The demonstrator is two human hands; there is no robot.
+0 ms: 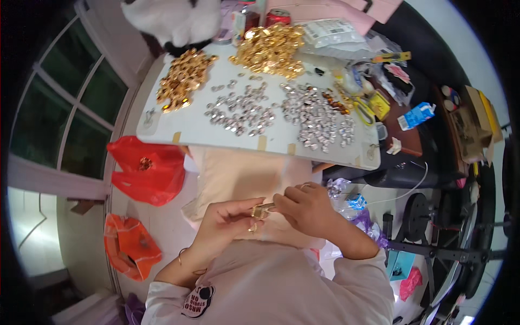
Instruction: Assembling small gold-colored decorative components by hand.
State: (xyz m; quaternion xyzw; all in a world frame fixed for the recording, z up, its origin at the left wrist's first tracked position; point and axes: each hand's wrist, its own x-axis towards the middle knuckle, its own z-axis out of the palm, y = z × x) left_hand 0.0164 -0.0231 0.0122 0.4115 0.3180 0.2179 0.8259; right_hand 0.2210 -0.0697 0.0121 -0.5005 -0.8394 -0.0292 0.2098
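Observation:
Above my lap, my left hand (230, 218) pinches a small gold-coloured metal piece (260, 212) between thumb and fingers. My right hand (306, 208) comes in from the other side, its fingers closed on a thin, dull metallic thing (268, 206) that meets the gold piece. My fingers cover most of it, so its kind does not show. Ahead of both hands stands a white table (189, 130). Loose silver gems (244, 111) lie on it in the middle, with more clear gems (311, 116) to their right.
Gold pieces form a left pile (184, 78) and a far pile (271, 49). Yellow-handled scissors (365, 111) lie at the table's right. A red bag (149, 170) and an orange bag (130, 246) rest on the floor at left. A black metal stand (417, 219) occupies the right.

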